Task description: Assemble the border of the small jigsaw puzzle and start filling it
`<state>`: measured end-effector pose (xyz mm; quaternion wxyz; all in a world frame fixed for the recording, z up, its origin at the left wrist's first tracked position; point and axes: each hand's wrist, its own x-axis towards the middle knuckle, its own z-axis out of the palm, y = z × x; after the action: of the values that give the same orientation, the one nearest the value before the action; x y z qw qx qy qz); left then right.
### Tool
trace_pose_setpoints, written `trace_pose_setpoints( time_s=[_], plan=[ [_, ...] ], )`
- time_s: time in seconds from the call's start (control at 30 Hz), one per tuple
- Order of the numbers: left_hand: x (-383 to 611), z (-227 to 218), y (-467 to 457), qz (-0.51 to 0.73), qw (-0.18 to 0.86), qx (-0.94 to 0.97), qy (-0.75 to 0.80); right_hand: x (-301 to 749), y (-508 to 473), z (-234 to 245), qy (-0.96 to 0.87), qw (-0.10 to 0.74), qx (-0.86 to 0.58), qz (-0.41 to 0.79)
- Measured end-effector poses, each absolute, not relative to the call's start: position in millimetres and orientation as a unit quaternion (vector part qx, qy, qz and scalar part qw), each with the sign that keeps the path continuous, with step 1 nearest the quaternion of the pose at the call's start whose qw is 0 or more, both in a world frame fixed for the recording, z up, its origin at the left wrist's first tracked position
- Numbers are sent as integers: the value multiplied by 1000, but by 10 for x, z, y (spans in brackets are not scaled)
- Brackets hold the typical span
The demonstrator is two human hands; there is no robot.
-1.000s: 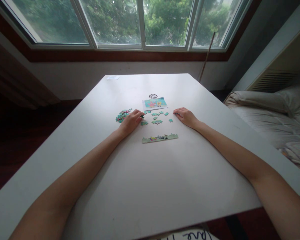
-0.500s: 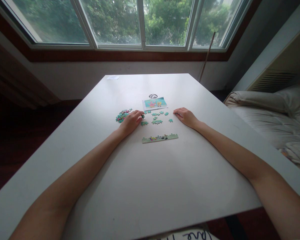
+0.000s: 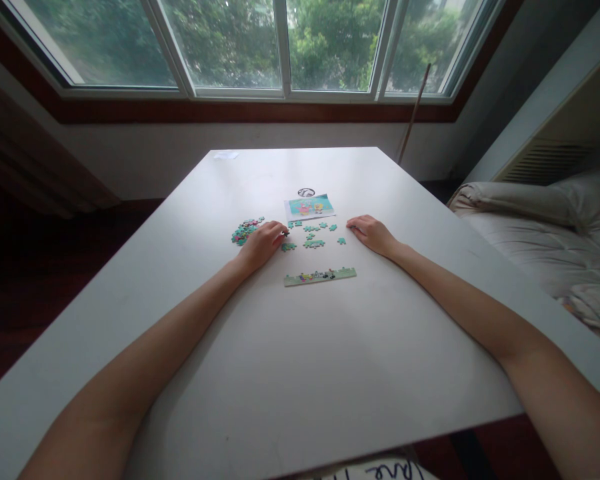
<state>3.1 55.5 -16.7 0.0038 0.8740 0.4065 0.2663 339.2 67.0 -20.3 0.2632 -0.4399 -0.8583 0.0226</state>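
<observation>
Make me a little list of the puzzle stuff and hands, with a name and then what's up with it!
Left hand: holds a puzzle piece
Right hand: on the white table; can't tell if it holds anything
Puzzle pile: beside the left hand
Joined puzzle strip: nearer the person than the pile
Picture card: beyond the spread-out pieces

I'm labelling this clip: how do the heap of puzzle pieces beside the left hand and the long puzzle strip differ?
The heap of puzzle pieces is a loose jumble, while the puzzle strip is one long, narrow row. The heap lies beside the left hand; the strip lies nearer the person. The heap mixes green with reddish bits; the strip is mostly pale green. Both lie on the white table.
</observation>
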Motion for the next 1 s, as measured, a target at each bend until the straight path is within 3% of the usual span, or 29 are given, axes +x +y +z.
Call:
trace_pose_setpoints(
  time_s=[0.47, 0.83, 1.0],
  plan=[
    [34, -155, 533, 241, -32, 872, 425, 3124, 534, 40, -858, 288, -425, 15],
    [27, -156, 534, 250, -37, 867, 430, 2216, 614, 359, -833, 65, -547, 44],
    [36, -146, 524, 246, -48, 869, 426, 2127, 699, 364, -827, 35, -557, 70]
  ],
)
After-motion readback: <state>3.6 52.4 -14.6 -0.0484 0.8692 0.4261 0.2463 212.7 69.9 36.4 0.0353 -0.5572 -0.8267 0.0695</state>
